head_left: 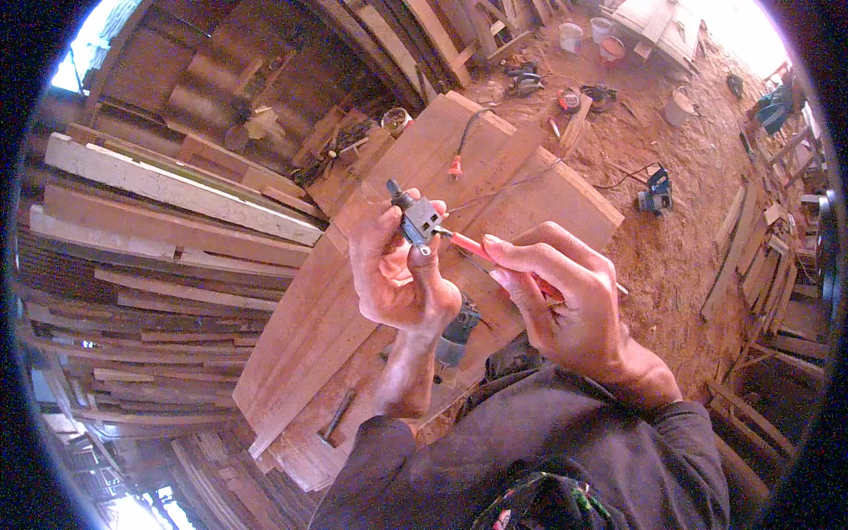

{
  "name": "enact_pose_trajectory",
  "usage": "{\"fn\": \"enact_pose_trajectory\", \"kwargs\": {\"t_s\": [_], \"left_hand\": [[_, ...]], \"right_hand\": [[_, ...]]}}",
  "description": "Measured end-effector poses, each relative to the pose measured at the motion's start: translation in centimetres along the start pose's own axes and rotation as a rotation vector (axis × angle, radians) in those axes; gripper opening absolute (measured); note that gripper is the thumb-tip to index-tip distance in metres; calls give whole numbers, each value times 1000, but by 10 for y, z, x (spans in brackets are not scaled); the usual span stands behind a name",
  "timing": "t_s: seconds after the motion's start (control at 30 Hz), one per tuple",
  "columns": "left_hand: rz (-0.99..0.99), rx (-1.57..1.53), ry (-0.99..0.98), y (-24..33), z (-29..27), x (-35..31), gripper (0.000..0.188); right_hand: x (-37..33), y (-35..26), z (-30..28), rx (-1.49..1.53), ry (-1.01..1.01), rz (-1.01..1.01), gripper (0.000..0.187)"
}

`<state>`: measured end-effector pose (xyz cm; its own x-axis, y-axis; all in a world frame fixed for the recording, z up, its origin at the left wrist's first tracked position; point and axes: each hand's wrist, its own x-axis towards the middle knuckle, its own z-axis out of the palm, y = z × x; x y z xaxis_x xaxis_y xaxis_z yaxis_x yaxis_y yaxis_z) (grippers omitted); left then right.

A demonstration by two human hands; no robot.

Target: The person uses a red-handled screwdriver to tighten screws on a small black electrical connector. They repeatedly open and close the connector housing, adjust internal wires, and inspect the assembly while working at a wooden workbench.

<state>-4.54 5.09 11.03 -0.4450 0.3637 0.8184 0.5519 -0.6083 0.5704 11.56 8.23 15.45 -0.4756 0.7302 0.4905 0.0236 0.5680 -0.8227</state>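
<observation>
My left hand (393, 278) is raised over the bench and grips a small grey electrical switch (419, 217) between thumb and fingers. Two dark square openings show on its face, and a dark knob sticks out at its upper end. In my right hand (570, 291) is a slim screwdriver with a red handle (468, 245), pinched between thumb and fingers. Its tip meets the switch beside the openings; whether it is inside one is too small to tell. Under my left wrist lies a grey-blue power tool (455, 336), partly hidden.
Wide boards form the wooden bench (296, 353), with a hammer (336, 418) near its lower end. A cord with a red plug (455, 168) lies toward the far end. Stacked timber (177, 252) fills the left. On the dusty ground at right sits a blue power tool (655, 193).
</observation>
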Motion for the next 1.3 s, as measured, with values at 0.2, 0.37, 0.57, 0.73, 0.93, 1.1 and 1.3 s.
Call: {"fn": "enact_pose_trajectory", "kwargs": {"t_s": [0.2, 0.37, 0.57, 0.73, 0.93, 1.1, 1.3], "left_hand": [[-16, 48, 34, 7, 3, 1, 34], [-18, 88, 50, 5, 5, 1, 35], [-59, -5, 125, 2, 5, 10, 39], [-217, -169, 102, 12, 13, 4, 41], [-283, -283, 62, 21, 14, -2, 41], [-245, -266, -26, 19, 4, -1, 36], [-215, -120, -259, 23, -4, 10, 25]], "right_hand": [[-10, 6, 18, 55, 90, -32, 22], [-15, 1, 14, 177, -41, 144, 21], [-15, 0, 7, 104, -119, 13, 17], [6, -6, -1, 274, -17, 208, 21], [38, 14, 0, 98, -57, -142, 38], [39, 15, -12, 103, -113, -140, 26], [44, 29, -25, -38, -194, -273, 25]]}}
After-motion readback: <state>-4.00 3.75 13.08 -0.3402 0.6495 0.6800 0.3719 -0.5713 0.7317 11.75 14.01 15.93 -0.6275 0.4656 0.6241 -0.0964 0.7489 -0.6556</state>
